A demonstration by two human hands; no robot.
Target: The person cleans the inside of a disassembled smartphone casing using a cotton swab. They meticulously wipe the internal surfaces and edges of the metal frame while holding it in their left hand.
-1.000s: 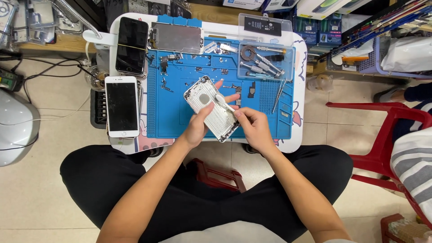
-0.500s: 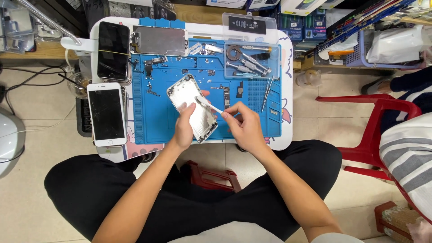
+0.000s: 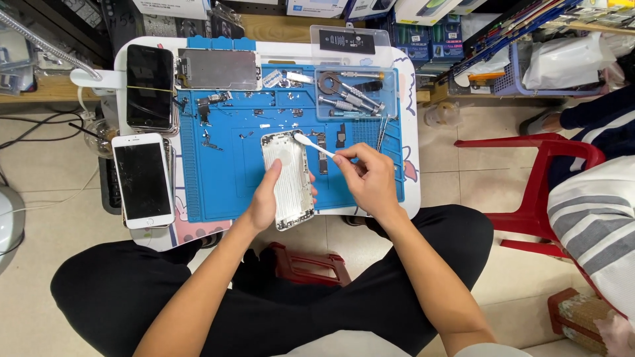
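Left hand (image 3: 268, 198) clamps the silver phone housing (image 3: 287, 178) on the blue mat (image 3: 225, 152). Right hand (image 3: 370, 177), fingers pinching a white swab (image 3: 313, 145), tip at the housing's top edge. Risk: sweeping loose small parts (image 3: 211, 140) off the counter (image 3: 410, 119).

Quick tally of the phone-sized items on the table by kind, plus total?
Phones lying screen-up: 2 (white phone, black phone)
Silver rear housing, held by left hand: 1
Display back plate: 1
Total: 4
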